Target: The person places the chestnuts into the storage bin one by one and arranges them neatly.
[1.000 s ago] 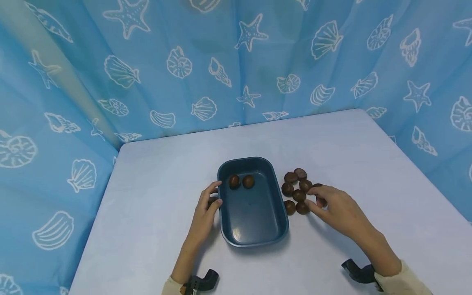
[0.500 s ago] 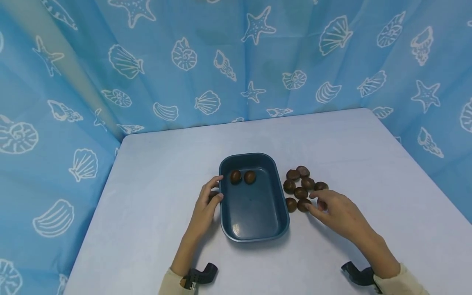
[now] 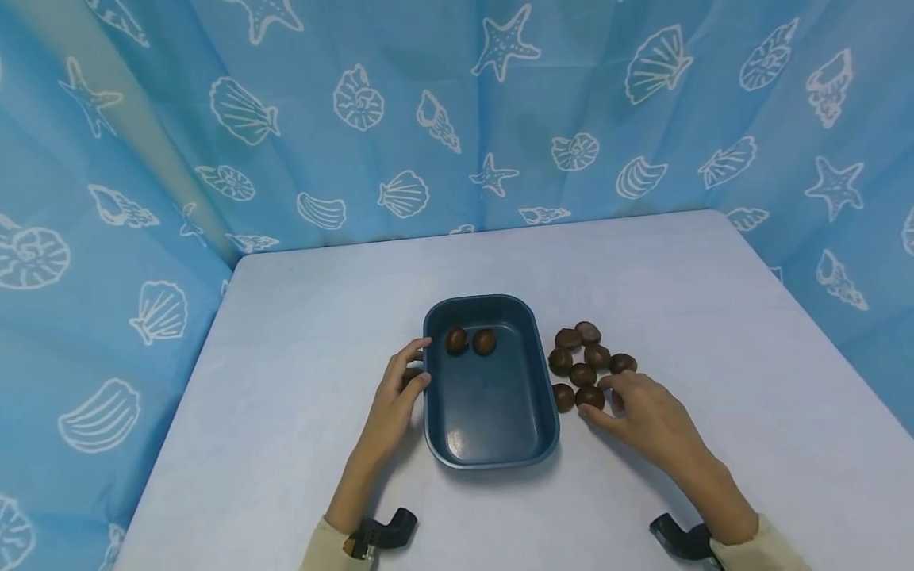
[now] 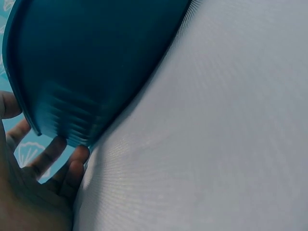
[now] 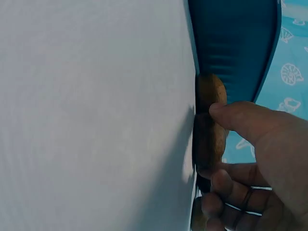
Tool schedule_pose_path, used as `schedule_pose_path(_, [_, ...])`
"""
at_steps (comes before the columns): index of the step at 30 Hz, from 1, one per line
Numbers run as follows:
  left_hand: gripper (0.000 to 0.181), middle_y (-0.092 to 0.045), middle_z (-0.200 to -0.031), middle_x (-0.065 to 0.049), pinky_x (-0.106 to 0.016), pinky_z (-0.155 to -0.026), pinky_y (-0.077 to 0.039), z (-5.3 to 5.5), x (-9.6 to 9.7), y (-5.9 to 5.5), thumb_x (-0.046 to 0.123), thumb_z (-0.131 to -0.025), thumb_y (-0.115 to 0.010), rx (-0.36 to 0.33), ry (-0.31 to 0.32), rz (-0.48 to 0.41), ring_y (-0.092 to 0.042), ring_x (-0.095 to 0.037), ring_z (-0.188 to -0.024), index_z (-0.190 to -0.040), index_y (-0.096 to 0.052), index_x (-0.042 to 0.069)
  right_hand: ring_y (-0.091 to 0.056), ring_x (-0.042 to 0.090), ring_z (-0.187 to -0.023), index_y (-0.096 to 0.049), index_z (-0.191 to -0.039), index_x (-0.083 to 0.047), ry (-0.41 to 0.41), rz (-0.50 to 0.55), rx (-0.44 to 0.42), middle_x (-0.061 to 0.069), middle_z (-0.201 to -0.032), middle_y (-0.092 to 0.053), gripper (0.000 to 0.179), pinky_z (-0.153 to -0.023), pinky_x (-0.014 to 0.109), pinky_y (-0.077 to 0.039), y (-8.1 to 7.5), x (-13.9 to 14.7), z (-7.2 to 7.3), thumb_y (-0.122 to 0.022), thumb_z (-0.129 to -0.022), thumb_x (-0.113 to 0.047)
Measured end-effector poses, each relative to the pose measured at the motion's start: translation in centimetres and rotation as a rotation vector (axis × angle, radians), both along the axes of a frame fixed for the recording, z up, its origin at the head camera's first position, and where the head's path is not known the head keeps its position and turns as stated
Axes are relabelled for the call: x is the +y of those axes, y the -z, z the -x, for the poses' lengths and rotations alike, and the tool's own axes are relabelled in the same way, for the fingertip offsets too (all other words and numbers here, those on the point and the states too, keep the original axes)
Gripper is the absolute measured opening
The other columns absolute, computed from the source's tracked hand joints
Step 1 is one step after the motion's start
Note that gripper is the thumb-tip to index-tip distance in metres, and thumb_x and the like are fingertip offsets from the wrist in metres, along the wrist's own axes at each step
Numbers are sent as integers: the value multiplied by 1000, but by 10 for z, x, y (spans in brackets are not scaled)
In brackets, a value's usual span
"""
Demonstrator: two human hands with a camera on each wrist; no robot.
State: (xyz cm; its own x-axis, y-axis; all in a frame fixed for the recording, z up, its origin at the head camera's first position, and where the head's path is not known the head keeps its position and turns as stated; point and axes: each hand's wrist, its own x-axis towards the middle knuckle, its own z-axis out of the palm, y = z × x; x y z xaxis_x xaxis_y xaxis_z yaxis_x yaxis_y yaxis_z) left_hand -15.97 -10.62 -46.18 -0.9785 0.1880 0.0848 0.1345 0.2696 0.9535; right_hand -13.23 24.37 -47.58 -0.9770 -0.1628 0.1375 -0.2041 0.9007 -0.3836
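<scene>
The work in hand appears to be picking up chestnuts one at a time from the group on the person's right and collecting them in a dark teal tray (image 3: 493, 404), and this moment looks like the grasp itself. The right hand (image 3: 643, 416) is narrowed about the nearest right-hand chestnut (image 3: 589, 398): thumb on one side, index finger on the other, both seeming to touch it in the right wrist view, with the remaining fingers bent behind. It rests on the white table (image 3: 321, 333); how firmly it is pinched cannot be told. Just to its left sits a neighbouring chestnut (image 3: 563, 397), close against the tray's right wall, and the rest of the loose cluster (image 3: 583, 374) spreads beyond, so that eight chestnuts can be counted outside, though the fingers could conceal another. Two chestnuts (image 3: 456, 341) lie inside the tray, side by side near its far end with a thin gap between them. The left hand (image 3: 393, 400) is at the tray's left side, spread rather than clenched, thumb and forefinger at the rim and other fingertips near the ribbed end, apparently steadying it. The next move would seem to call for a secure pinch, a straight lift that leaves the neighbour undisturbed, and enough height to clear the rim before any release over the bare tray floor.
</scene>
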Motion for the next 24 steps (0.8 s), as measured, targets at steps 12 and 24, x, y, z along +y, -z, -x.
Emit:
schedule_pose_path(12, [48, -44, -140, -18, -48, -100, -44, -2, -1, 4, 11, -103, -49, 6, 1, -2, -54, -31, -118, -150, -44, 15, -42, 14, -60, -67, -89, -6, 1, -30, 61, -2, -67, -48, 31, -52, 31, -36, 5, -6, 2, -81, -79, -32])
schedule_pose_path(24, [47, -45, -137, -14, -47, -99, -45, -1, -5, 1, 12, -103, -49, 35, 11, 4, -56, -29, -115, -150, -44, 14, -45, 15, -64, -71, -101, -8, 28, 25, 0, -3, -72, -51, 37, -55, 32, -38, -3, 5, -4, -83, -79, -34])
